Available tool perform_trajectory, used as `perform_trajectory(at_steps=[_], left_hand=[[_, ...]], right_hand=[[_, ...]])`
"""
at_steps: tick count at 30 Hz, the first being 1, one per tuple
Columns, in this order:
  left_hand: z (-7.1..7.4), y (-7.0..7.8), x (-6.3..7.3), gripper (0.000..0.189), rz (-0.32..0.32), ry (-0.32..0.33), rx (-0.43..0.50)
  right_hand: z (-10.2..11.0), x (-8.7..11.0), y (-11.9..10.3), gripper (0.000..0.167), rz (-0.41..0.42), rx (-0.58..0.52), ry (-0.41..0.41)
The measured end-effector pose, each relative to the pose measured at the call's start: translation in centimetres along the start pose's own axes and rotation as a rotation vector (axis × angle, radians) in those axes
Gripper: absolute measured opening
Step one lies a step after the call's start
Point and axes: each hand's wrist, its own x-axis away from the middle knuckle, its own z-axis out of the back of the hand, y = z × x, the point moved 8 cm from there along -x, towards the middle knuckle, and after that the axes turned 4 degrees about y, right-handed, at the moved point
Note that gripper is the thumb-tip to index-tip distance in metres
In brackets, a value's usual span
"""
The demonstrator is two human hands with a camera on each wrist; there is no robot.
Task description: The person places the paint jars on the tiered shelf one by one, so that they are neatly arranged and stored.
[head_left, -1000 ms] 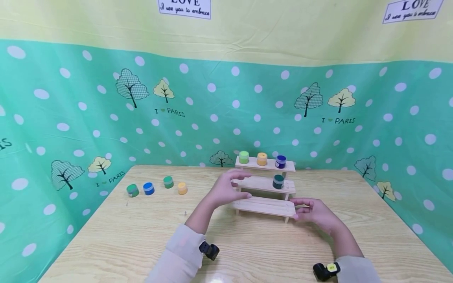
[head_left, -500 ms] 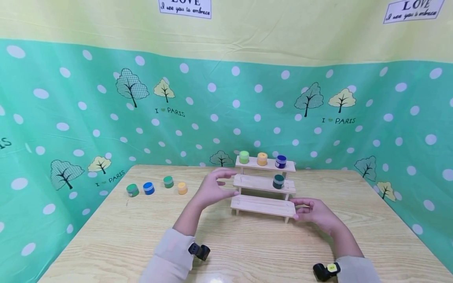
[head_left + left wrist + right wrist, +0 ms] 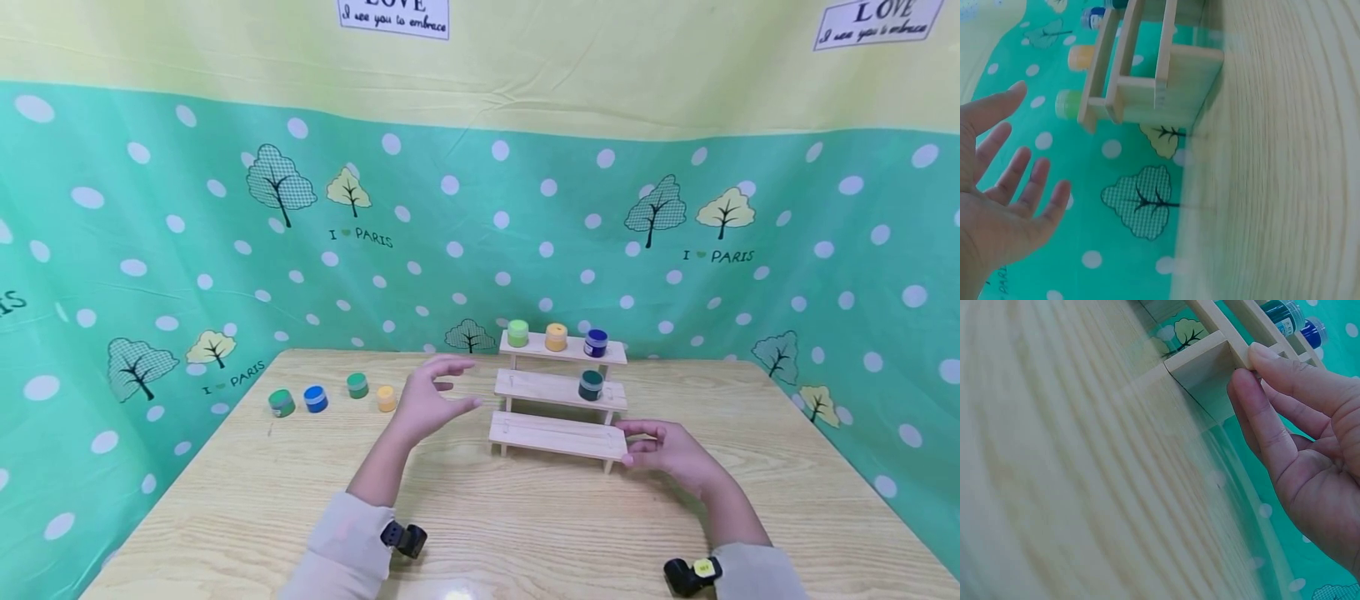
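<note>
Only my head view shows the jars (image 3: 317, 399) on the table (image 3: 510, 517); the right hand (image 3: 1313, 453) pinches the shelf (image 3: 558, 435); the left hand (image 3: 427, 404) hangs spread.

On the counter (image 3: 525, 533), toward ten o'clock, stand a green jar (image 3: 281, 404), a blue jar (image 3: 316, 399), another green jar (image 3: 357, 386) and an orange jar (image 3: 386, 399); toward one o'clock stands a stepped shelf (image 3: 557, 435), three jars (image 3: 556, 337) on top, a dark jar (image 3: 590, 386) midway.

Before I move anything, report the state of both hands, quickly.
Left hand: open, fingers spread from the thumb, holding nothing.
Right hand: closed, thumb and fingers pinching the right end of the bottom wooden shelf.
</note>
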Motion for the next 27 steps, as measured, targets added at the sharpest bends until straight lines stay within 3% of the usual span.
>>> perform_trajectory(at_steps=[12, 27], left_hand=[[4.1, -1.6, 0.6, 0.052, 0.083, 0.105, -0.037], [7.0, -4.9, 1.0, 0.056, 0.198, 0.103, -0.064]], right_hand=[[0.0, 0.0, 0.0, 0.072, -0.004, 0.007, 0.007], [0.1, 0.0, 0.1, 0.071, 0.005, 0.017, 0.012]])
